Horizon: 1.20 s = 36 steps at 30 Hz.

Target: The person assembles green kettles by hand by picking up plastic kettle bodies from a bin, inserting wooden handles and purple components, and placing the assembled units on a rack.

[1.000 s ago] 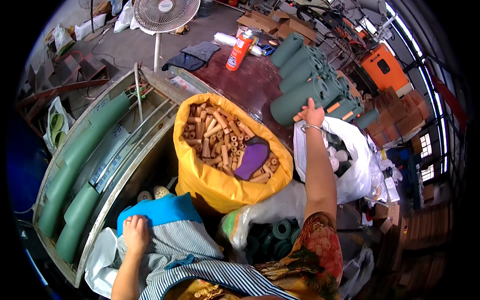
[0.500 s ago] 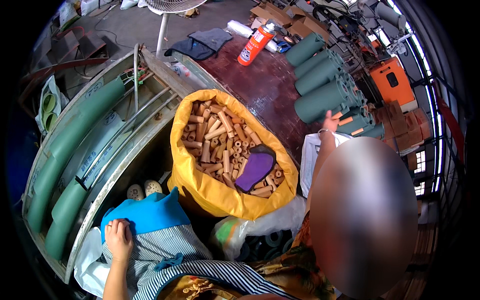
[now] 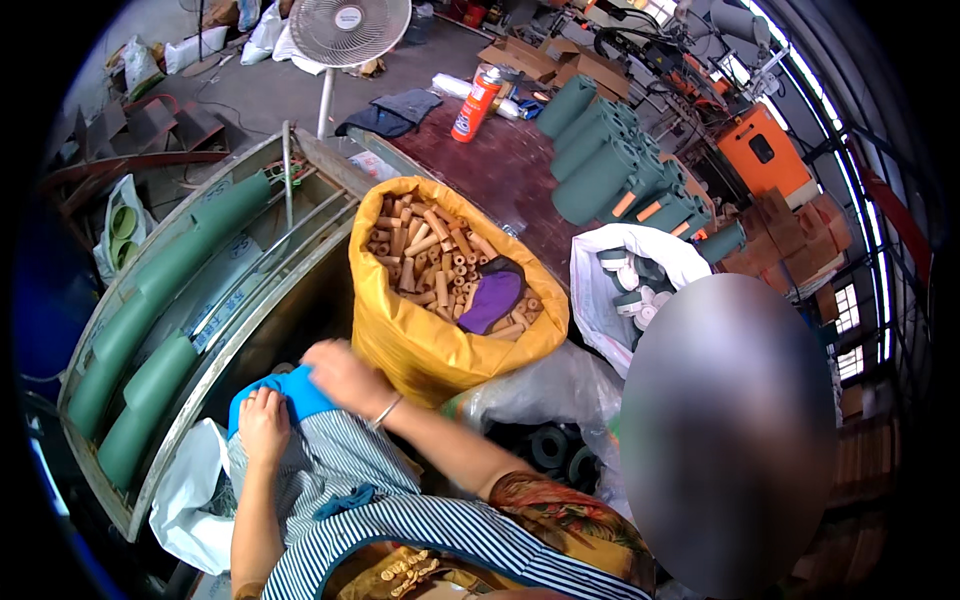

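My left hand (image 3: 265,420) rests on the blue cloth (image 3: 310,392) over my lap, its fingers bent and pressed together. Whatever they may hold is hidden. My right hand (image 3: 343,374), with a bracelet at the wrist, hovers over the far edge of that cloth, close to my left hand. Motion smears its fingers, so I cannot make out anything in them. Just beyond stands a yellow sack (image 3: 420,345) filled with short tan tubes (image 3: 425,240). A purple and black pad (image 3: 493,300) lies on the tubes.
Green cylinders (image 3: 595,180) crowd the dark red table (image 3: 450,160), near an orange spray can (image 3: 477,104). A white sack (image 3: 590,290) holds green and white pieces. Left is a metal-edged trough (image 3: 165,475) with long green pieces (image 3: 150,405). A fan (image 3: 350,30) stands behind.
My right hand has come back from the green cylinders at the right to my lap. My left hand stays on the blue cloth. The view has shifted, showing more of the fan and white sack.
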Each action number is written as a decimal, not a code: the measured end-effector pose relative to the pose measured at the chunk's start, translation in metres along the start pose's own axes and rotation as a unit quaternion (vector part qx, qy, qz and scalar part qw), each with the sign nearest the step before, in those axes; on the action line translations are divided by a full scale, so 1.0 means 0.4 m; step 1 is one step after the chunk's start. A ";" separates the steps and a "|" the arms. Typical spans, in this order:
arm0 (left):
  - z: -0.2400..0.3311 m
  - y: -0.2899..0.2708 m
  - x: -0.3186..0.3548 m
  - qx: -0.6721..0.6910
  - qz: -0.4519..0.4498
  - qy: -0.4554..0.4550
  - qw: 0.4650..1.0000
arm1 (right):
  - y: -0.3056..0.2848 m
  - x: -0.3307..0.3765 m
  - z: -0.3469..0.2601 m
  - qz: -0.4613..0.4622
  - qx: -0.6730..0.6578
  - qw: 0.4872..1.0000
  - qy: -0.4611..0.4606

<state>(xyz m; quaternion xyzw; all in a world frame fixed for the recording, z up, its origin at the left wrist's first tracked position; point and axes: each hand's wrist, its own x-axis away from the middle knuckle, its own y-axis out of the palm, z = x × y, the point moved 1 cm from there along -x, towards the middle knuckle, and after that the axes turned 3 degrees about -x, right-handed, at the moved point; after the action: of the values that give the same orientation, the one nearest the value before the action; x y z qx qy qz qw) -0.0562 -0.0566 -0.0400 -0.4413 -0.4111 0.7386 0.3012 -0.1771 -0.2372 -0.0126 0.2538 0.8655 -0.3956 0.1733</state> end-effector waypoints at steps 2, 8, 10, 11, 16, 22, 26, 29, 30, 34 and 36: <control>-0.038 0.020 0.044 -0.038 0.007 -0.006 0.999 | 0.179 0.047 -0.112 -0.079 0.001 0.994 -0.073; -0.116 -0.010 0.112 0.040 0.002 -0.032 0.999 | 0.316 0.082 -0.142 0.008 -0.029 0.998 -0.052; -0.102 -0.045 0.107 0.084 -0.010 -0.030 0.996 | 0.303 0.078 -0.166 -0.027 -0.057 0.998 0.011; -0.107 -0.039 0.115 0.093 0.040 0.001 0.995 | 0.305 0.079 -0.183 -0.041 -0.055 0.997 0.018; -0.125 0.026 0.145 0.061 0.054 -0.010 0.997 | 0.337 0.101 -0.203 -0.040 0.044 0.998 -0.015; -0.121 0.016 0.171 0.052 0.072 -0.029 0.996 | 0.334 0.099 -0.209 -0.041 0.063 0.994 -0.080; -0.122 -0.001 0.152 0.054 0.065 -0.027 0.996 | 0.335 0.095 -0.206 -0.041 0.045 0.996 -0.059; -0.136 0.009 0.156 0.040 0.071 -0.040 0.996 | 0.342 0.087 -0.213 -0.067 0.018 0.997 -0.025; -0.137 0.012 0.153 0.041 0.078 -0.034 0.996 | 0.340 0.086 -0.213 -0.066 0.024 0.997 -0.021; -0.144 -0.010 0.154 0.047 0.067 -0.034 0.996 | 0.342 0.087 -0.216 -0.068 0.025 0.997 -0.020; -0.146 -0.019 0.167 0.038 0.064 -0.037 0.997 | 0.349 0.089 -0.213 -0.077 0.022 0.996 -0.031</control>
<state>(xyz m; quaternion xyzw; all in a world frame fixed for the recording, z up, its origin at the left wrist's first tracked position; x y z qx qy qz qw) -0.0317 0.0210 -0.0762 -0.4275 -0.3641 0.7874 0.2544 -0.1341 -0.0827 -0.0604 0.1779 0.8677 -0.4345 0.1633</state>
